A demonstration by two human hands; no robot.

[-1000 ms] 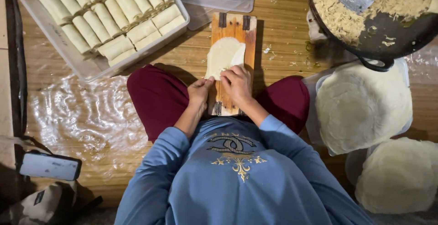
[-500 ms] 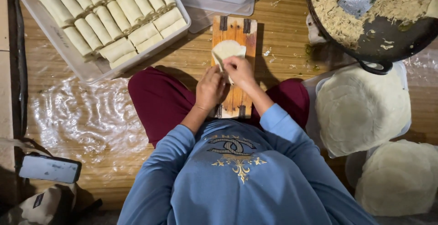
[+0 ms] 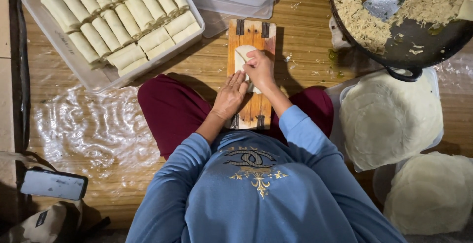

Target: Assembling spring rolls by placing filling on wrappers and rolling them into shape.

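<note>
Your right hand (image 3: 259,70) presses closed on the pale wrapper roll (image 3: 242,55) lying along the wooden board (image 3: 251,38), while your left hand (image 3: 230,95) rests flat just below it.

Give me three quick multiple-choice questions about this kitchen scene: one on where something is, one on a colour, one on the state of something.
1. Where does the tray of finished rolls lie?
A. upper left of the wooden board
B. under the pan
C. beside the phone

2. What colour are the person's sleeves?
A. white
B. blue
C. green

3. How is the wrapper on the board?
A. lying flat and open
B. partly rolled under the hands
C. torn in pieces

Answers:
1. A: the tray sits up and left of the board.
2. B: both arms are in blue.
3. B: the left hand and right hand press on a folded, narrowed wrapper.
</note>
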